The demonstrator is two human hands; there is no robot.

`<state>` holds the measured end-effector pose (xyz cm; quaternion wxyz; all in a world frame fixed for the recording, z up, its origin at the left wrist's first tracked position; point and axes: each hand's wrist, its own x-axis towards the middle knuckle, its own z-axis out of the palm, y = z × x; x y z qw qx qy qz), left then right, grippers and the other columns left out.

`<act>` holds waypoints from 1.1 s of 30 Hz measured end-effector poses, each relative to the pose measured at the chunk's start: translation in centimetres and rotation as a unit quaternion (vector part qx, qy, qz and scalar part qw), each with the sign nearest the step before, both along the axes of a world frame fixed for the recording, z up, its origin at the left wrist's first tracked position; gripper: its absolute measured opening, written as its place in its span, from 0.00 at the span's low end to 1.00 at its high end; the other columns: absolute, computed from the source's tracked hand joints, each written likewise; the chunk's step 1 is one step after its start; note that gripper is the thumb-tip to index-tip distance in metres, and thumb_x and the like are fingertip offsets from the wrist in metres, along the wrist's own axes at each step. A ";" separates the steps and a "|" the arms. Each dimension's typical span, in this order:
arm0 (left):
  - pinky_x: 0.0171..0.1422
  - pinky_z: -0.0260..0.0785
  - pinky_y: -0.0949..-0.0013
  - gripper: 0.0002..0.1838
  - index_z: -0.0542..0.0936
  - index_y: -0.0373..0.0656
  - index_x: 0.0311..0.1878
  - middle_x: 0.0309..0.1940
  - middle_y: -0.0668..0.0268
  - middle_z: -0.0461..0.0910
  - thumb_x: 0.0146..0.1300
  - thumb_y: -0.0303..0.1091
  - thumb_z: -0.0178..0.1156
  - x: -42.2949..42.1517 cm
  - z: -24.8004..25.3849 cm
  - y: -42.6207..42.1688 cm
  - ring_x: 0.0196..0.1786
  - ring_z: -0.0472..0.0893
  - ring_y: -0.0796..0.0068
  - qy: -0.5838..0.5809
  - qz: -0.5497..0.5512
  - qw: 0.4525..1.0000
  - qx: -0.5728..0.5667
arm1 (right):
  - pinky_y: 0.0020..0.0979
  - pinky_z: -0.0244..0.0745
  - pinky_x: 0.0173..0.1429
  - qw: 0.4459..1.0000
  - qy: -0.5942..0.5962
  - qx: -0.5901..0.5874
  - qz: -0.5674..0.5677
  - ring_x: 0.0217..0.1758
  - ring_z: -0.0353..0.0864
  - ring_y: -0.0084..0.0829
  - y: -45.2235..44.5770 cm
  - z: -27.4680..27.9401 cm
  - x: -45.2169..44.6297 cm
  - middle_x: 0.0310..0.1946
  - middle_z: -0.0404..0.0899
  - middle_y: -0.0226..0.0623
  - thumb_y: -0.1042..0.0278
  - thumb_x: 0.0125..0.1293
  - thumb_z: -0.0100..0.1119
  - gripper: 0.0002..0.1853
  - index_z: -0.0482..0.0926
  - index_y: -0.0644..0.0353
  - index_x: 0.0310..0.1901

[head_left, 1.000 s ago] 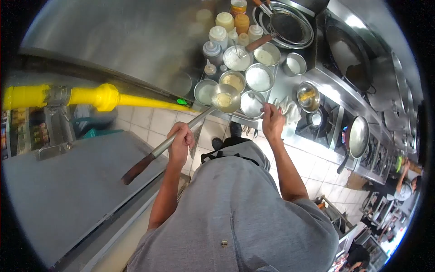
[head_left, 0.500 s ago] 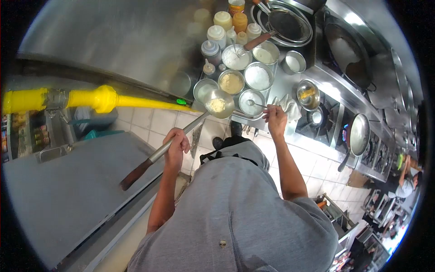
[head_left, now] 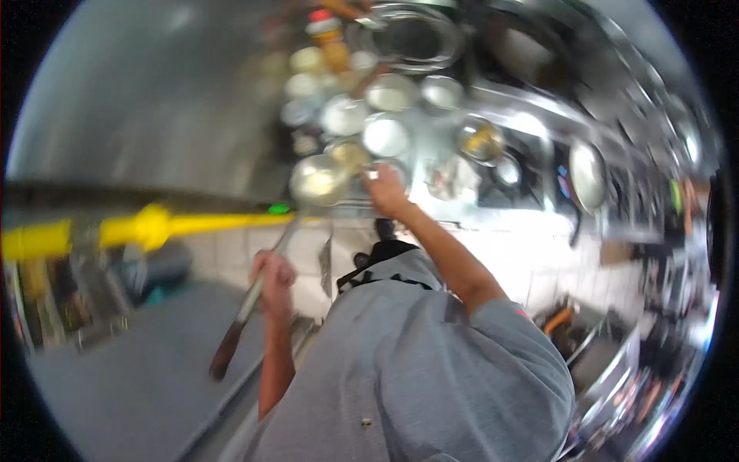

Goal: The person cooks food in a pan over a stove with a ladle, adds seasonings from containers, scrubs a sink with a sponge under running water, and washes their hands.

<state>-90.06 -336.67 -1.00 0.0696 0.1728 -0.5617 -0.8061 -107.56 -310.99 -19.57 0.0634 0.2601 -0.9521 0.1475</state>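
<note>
My left hand (head_left: pixel 275 279) is closed around the shaft of a ladle (head_left: pixel 262 286) with a dark handle end. The ladle's bowl (head_left: pixel 319 182), with pale yellow contents, hangs by the near edge of several round metal containers. Over the nearest containers is my right hand (head_left: pixel 386 189), fingers pinched together and smeared by motion. A small bright glint shows at its fingertips, where the spoon was; the spoon itself is mostly hidden. Close to that hand stand a container of tan powder (head_left: pixel 349 156) and a container of white powder (head_left: pixel 386 135).
Squeeze bottles (head_left: pixel 306 77) stand behind the containers. A crumpled cloth (head_left: pixel 454 179) and a metal bowl with yellow contents (head_left: pixel 482 141) are to the right, beside the stove with a pan (head_left: pixel 587 176). A yellow pipe (head_left: pixel 154 228) crosses at left. Another person is at far right.
The view has shifted and blurred. My right hand has moved left, closer to the ladle's bowl and over the containers. The ladle has turned steeper in my left hand.
</note>
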 end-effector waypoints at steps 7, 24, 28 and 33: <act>0.32 0.57 0.74 0.06 0.67 0.47 0.40 0.25 0.75 0.60 0.75 0.33 0.53 -4.6 2.2 6.6 0.28 0.61 0.84 0.049 -0.118 0.992 0.005 | 0.42 0.81 0.47 0.793 -0.482 -0.372 -0.020 0.44 0.87 0.42 6.0 17.5 14.2 0.40 0.86 0.50 0.51 0.73 0.56 0.22 0.84 0.68 0.46; 0.50 0.76 0.66 0.30 0.71 0.36 0.70 0.41 0.58 0.86 0.70 0.39 0.66 -4.4 -8.3 42.4 0.44 0.84 0.71 0.167 -0.663 0.659 -0.312 | 0.48 0.79 0.36 0.661 -0.048 -0.488 -0.568 0.33 0.86 0.53 34.6 16.9 23.7 0.31 0.82 0.57 0.59 0.66 0.62 0.21 0.70 0.69 0.49; 0.55 0.76 0.67 0.26 0.76 0.34 0.64 0.44 0.57 0.86 0.67 0.36 0.66 -4.4 -10.0 37.7 0.48 0.85 0.70 0.054 -0.705 0.608 -0.360 | 0.50 0.81 0.38 0.716 -0.006 -0.263 -0.647 0.32 0.86 0.54 46.1 11.3 22.8 0.29 0.81 0.62 0.74 0.59 0.57 0.13 0.73 0.73 0.42; 0.55 0.78 0.65 0.26 0.77 0.38 0.65 0.45 0.53 0.87 0.66 0.38 0.67 -6.3 -15.6 30.1 0.49 0.86 0.68 -0.074 -0.628 0.623 -0.461 | 0.54 0.79 0.49 0.717 -0.105 -0.254 -0.641 0.42 0.85 0.62 53.6 9.3 23.2 0.36 0.83 0.65 0.75 0.58 0.57 0.12 0.79 0.71 0.43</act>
